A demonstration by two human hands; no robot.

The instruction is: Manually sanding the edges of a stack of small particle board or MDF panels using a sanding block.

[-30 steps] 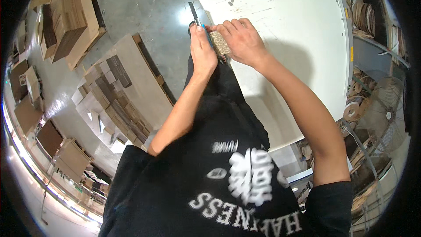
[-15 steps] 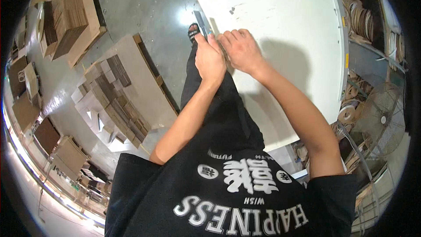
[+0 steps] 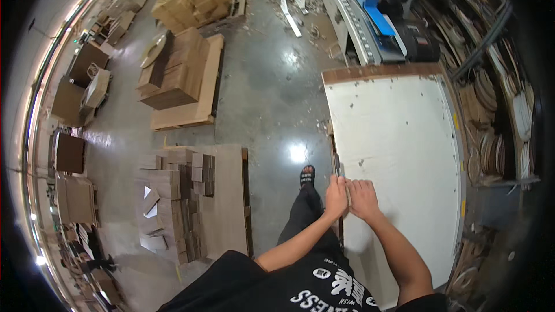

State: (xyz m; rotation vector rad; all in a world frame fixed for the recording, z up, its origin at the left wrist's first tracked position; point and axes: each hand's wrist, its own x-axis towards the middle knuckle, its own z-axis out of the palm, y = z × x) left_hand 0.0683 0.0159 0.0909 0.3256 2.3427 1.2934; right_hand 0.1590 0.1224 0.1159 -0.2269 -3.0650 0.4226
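Both hands are together at the left edge of the white-topped table [image 3: 393,133]. My left hand [image 3: 336,197] is closed around a narrow, flat grey strip [image 3: 337,166], whose far end sticks out past the fingers. My right hand [image 3: 362,198] is right beside it, fingers curled over a thin brownish piece [image 3: 348,193] standing on edge between the hands. The fingers cover most of both pieces, so their exact kind does not show.
A machine with a blue guard [image 3: 378,20] stands beyond the table. Left on the floor are a pallet of stacked wood-grain panels [image 3: 182,72] and a nearer stack of cut boards [image 3: 176,196]. Shelving with coiled edge strips [image 3: 485,101] lines the right. White scraps [image 3: 287,3] lie far ahead.
The view has swung up and round, bringing the machine and more floor into sight. Both hands stay together at the table edge, still gripping the narrow pieces.
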